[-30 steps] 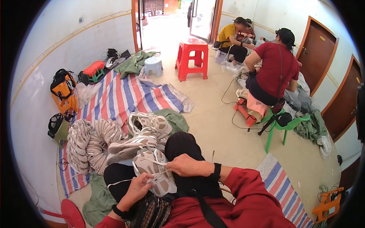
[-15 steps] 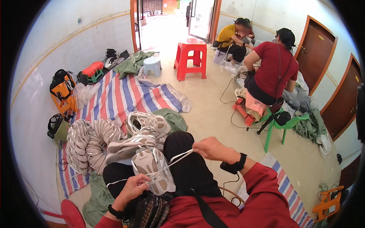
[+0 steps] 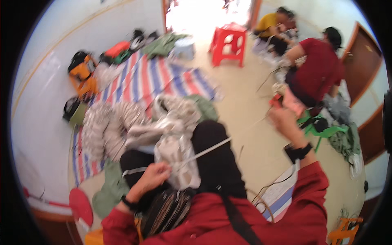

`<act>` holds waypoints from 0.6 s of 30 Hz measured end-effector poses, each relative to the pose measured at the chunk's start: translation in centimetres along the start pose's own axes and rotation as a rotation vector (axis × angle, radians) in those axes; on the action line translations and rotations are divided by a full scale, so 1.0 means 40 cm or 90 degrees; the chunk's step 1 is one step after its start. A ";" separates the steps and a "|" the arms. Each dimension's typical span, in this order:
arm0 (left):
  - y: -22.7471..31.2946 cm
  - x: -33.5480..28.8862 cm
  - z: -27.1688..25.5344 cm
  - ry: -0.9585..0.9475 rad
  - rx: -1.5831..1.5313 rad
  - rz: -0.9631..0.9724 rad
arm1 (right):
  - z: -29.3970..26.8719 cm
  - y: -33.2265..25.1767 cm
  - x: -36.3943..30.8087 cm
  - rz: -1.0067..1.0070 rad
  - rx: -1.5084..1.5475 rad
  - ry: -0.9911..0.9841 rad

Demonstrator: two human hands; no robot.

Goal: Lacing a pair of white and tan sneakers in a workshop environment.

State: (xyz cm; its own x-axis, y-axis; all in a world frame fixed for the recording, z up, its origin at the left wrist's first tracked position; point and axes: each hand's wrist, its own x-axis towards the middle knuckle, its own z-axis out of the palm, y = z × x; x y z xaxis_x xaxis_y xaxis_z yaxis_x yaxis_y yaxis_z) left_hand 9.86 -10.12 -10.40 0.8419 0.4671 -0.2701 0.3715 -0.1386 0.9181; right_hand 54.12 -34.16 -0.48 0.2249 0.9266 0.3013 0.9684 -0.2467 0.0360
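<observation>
A pale grey and beige sneaker (image 3: 175, 157) rests between my thighs, blurred by motion. Its white shoelace (image 3: 212, 148) stretches tight from the shoe up to the right. My right hand (image 3: 287, 125), raised well out to the right, is closed on the far end of that lace. Close against the shoe's near left side, my left hand (image 3: 157, 175) is pinched on the lace too, and a loose end sticks out to its left. Just beyond the sneaker lie more pale sneakers (image 3: 171, 108), with long rows of them stacked (image 3: 96, 130) on the left.
A striped plastic sheet (image 3: 163, 81) covers the floor ahead. A red stool (image 3: 228, 45) and a pale blue stool (image 3: 184, 49) stand farther off. At right, a person in red (image 3: 316, 73) sits by a green chair (image 3: 326, 130), with a person in yellow (image 3: 269, 24) beyond.
My right hand has swung outward to the right, drawing the lace longer and tighter. My left hand stays by the shoe. The whole view has shifted and blurred.
</observation>
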 end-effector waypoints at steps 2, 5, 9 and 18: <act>0.021 0.056 0.011 -0.024 -0.041 0.040 | 0.073 0.191 -0.041 0.245 0.284 0.027; -0.019 0.060 0.001 0.002 -0.045 0.028 | -0.007 0.102 0.021 0.221 0.405 0.142; -0.017 0.050 0.009 0.040 -0.108 -0.026 | 0.023 0.144 0.045 0.059 -0.016 0.083; -0.005 0.022 0.019 0.189 0.368 0.261 | -0.004 0.256 0.074 0.125 -0.084 0.112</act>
State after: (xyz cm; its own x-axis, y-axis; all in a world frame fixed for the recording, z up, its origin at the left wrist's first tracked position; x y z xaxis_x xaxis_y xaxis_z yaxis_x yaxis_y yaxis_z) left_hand 10.81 -10.34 -11.02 0.8464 0.4836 0.2230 0.2669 -0.7475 0.6082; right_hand 64.69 -33.99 0.92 0.3737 0.7966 0.4752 0.8832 -0.4622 0.0802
